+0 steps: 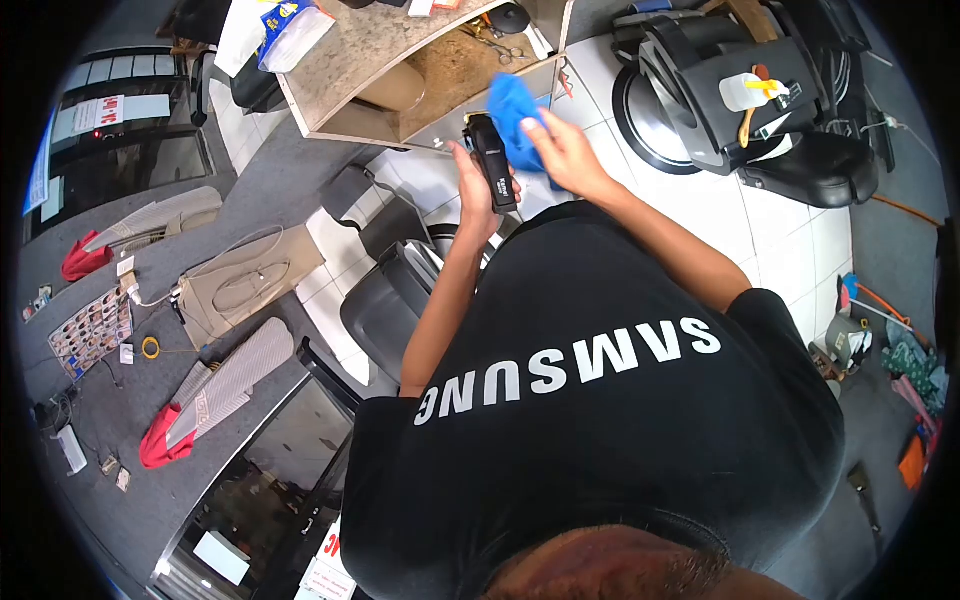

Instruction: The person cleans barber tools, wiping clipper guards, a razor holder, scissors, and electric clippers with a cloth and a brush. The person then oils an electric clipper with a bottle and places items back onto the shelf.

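Note:
My left hand (477,192) is wrapped round a black hair clipper (493,168), its blade end pointing away from me. In my right hand (567,152) is a bunched blue cloth (513,108), gripped between thumb and fingers. The cloth is right beside the clipper's blade end; whether it touches the clipper I cannot tell. Both hands are in front of my chest, near an open drawer (440,130). Scissors (508,52) and other small tools lie in the far part of that drawer.
A speckled counter (360,45) with a blue-and-white packet (292,25) stands ahead. At the right, a black barber chair (700,110) bears a white bottle (742,92) and a brush (746,128). Black chairs (385,290) stand at my left, on white floor tiles (790,230).

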`<state>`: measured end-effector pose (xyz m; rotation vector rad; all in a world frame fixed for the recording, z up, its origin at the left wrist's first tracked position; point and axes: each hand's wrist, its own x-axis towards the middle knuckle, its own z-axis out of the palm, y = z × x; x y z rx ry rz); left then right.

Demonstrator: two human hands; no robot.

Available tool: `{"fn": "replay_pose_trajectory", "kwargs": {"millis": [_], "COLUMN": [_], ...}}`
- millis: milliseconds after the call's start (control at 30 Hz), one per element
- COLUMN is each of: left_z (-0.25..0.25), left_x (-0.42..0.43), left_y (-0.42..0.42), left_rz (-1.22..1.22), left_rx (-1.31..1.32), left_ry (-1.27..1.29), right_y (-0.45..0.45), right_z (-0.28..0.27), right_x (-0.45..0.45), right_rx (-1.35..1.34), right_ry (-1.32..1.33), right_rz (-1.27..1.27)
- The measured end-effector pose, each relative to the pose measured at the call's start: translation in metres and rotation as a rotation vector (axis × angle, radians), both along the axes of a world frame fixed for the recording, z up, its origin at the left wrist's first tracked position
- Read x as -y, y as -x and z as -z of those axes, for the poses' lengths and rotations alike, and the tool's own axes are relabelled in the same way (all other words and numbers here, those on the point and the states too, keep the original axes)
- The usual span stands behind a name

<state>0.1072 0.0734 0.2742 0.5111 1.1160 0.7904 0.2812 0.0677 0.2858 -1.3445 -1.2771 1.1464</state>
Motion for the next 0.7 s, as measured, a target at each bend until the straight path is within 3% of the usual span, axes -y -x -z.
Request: {"fn": "replay_pose_trajectory", "kwargs": {"millis": [33,67,133,267,300,400,467,500,633,700], "left_z": [0.007,-0.008,-0.034,-0.008,0.000,0.020,0.001,0.003,0.006,0.009], "left_x": [-0.001,-0.002,-0.008,-0.017,-0.016,-0.012,-0.009,-0.009,-0.010,-0.013], "left_y": [0.005,-0.004,-0.024,-0.002,0.002,0.004,0.003,0.002,0.000,-0.004], "left_rz": [0.061,-0.036,-0.235,-0.159,-0.087,-0.078,-0.015,-0.003,0.081,0.030], "left_rx": [-0.005,-0.011,-0.019,-0.004,-0.004,0.026,0.068,0.082,0.155,0.198], "left_ry": [-0.004,0.002,0.012,0.082,0.040,-0.044,0.007,-0.002,-0.026,-0.018], "right_y": [0.007,0.016,0.023,-0.005,-0.020,-0.046,-0.043,-0.042,-0.011,0.000], "right_z": [0.002,-0.007,-0.002,-0.016,-0.030,-0.005,-0.004,-0.005,-0.004,-0.003], "right_x": [-0.002,0.000,0.010,0.030,0.033,0.031,0.018,0.012,-0.004,-0.001], "right_rx": [0.146,0.146,0.303,0.218,0.161,-0.352,-0.509,-0.464,-0.245,0.186], "right_ry": [0.018,-0.099,-0.502,-0.309,0.003,0.304,0.355,0.343,0.043,-0.122], "right_rz": [-0.092,-0.160,-0.172,-0.467,-0.533,-0.416,-0.099,0.024,0.002,-0.140]}}
